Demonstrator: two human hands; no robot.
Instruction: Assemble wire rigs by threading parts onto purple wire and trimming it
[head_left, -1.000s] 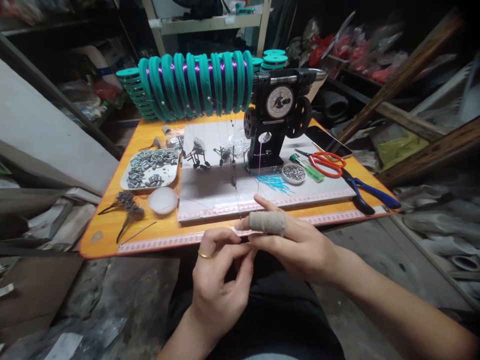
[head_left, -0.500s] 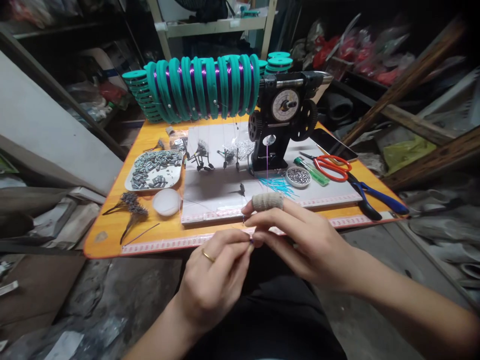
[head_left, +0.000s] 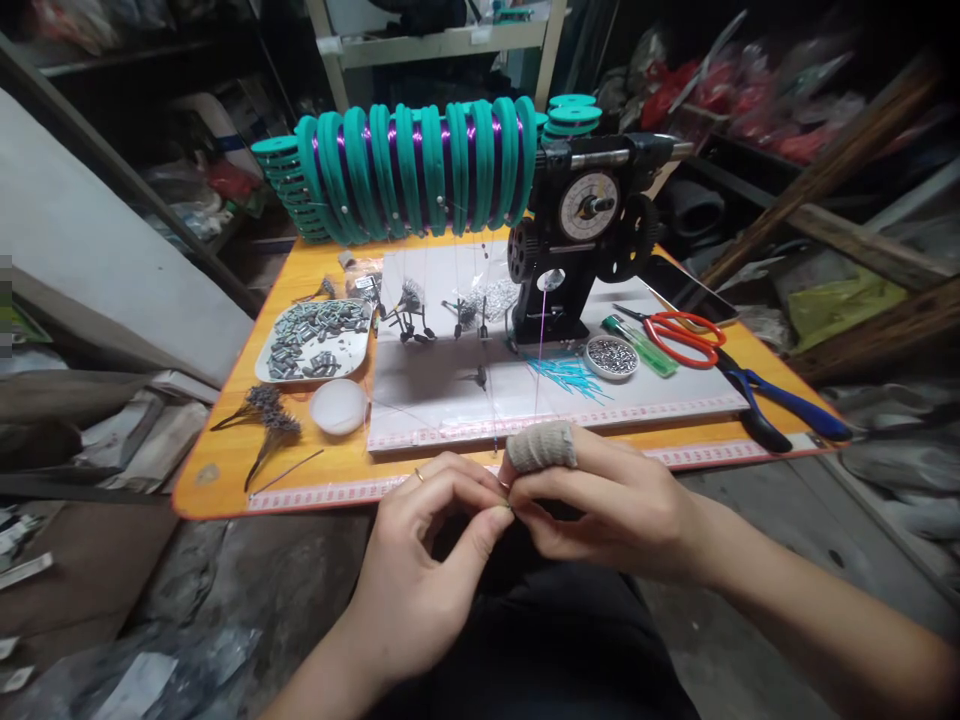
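Note:
My left hand [head_left: 439, 545], with a ring on one finger, is closed in a pinch at the table's front edge. Its fingertips meet those of my right hand [head_left: 600, 490], also pinched closed, with a grey wrap around one finger. A thin purple line [head_left: 542, 330] runs down from the black winding machine [head_left: 559, 270] to my right hand, and the fingertips pinch it; the tiny detail there is hidden. Another fine line with small beads [head_left: 494, 445] hangs just beyond my fingers. A small dark weight [head_left: 481, 377] is past them on the white board [head_left: 420, 400].
Teal spools [head_left: 420, 170] of purple line span the back. At left are a tray [head_left: 262, 365] of grey weights, a white dish [head_left: 339, 407] and dark bundles [head_left: 274, 410]. At right are a bowl of small metal pieces [head_left: 611, 356], a green cutter [head_left: 645, 350], red-handled scissors [head_left: 686, 335] and blue-handled pliers [head_left: 795, 405].
Both hands have dropped slightly towards me, still touching at the fingertips. The left thumb now shows on top of the pinch. The view has shifted slightly.

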